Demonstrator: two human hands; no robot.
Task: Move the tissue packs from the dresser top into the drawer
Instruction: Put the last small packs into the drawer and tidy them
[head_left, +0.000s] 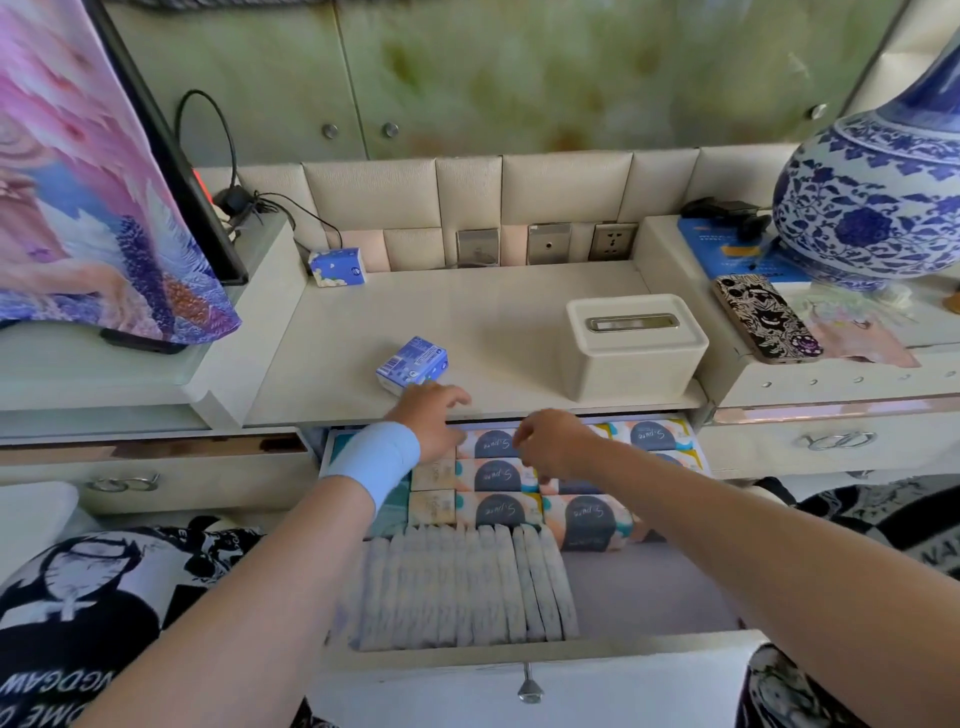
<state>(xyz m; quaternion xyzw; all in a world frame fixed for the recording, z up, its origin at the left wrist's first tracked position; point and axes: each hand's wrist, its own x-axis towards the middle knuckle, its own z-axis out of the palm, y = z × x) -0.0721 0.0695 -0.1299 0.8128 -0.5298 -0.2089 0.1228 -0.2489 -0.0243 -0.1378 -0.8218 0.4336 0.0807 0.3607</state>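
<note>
A blue tissue pack (412, 363) lies on the cream dresser top (483, 312) near its front edge. My left hand (430, 415), with a pale blue wristband, reaches over the edge just below that pack, fingers spread, holding nothing. A second blue tissue pack (336, 266) stands at the back left by the wall. The open drawer (524, 656) below holds several tissue packs (498, 475) in rows and a row of white wrapped pads (467, 587). My right hand (558, 444) hovers over the drawer's back packs, fingers curled; I cannot see anything in it.
A cream tissue box (636, 345) sits on the right of the dresser top. A phone (766, 318) and a blue-and-white vase (878, 197) stand on the raised right ledge. A cloth-covered screen (98, 197) and cables (244, 202) are on the left ledge.
</note>
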